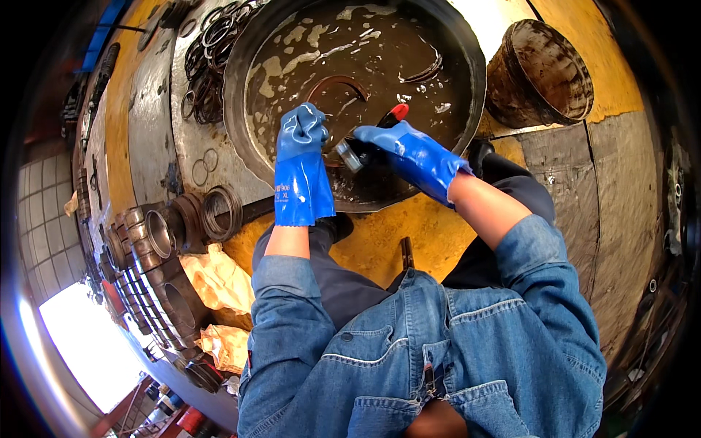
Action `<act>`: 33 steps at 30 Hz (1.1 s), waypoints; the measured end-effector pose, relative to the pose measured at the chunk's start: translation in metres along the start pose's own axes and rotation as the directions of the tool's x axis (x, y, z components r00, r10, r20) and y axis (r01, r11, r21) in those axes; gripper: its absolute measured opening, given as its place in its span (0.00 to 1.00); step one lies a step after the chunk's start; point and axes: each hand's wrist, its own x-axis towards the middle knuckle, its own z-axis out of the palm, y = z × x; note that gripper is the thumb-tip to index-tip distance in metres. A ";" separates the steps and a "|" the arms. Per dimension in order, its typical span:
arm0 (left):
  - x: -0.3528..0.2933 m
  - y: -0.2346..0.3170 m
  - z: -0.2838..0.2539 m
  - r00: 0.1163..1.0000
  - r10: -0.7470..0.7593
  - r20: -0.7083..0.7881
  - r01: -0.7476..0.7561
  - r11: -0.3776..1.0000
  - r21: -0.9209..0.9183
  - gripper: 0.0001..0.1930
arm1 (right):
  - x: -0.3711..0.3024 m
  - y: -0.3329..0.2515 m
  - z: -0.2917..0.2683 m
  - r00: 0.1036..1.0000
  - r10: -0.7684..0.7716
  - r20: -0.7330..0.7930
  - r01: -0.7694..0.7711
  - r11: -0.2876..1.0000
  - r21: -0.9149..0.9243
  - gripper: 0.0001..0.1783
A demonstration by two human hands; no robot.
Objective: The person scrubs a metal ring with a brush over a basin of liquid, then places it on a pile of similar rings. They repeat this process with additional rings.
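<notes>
Person, 1, in denim jacket. Gloved hands, 2, blue: left hand, grip folded together, cannot tell whether it pinches anything; right hand, grip closed around a black tool with red tip, held over the basin.

Basin, 1, round, dark: murky brown liquid with pale foam; curved brown ring piece, 1, breaking the surface beyond the hands.

Tan crumpled sheets, 2, left. Thin loose rings, 2; heaped dark rings, uncountable.

Bucket, 1, right, inner wall stained brown.

Floor, yellow, with grey plates left. Bright opening, 1, far left.
</notes>
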 end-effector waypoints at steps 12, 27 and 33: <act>0.002 0.012 -0.009 0.996 -0.082 0.036 0.085 0.994 -0.072 0.17 | 0.021 -0.047 0.008 0.827 0.562 -0.026 -0.558 0.812 -0.171 0.20; -0.010 0.032 -0.003 0.986 -0.164 0.021 0.150 0.941 0.302 0.23 | 0.035 -0.043 0.003 0.881 -0.391 0.266 0.381 0.254 -0.889 0.21; -0.007 0.037 -0.003 0.991 -0.083 0.102 0.068 0.988 0.137 0.20 | 0.040 -0.012 -0.003 0.964 -0.057 -0.258 -0.137 0.726 -0.674 0.15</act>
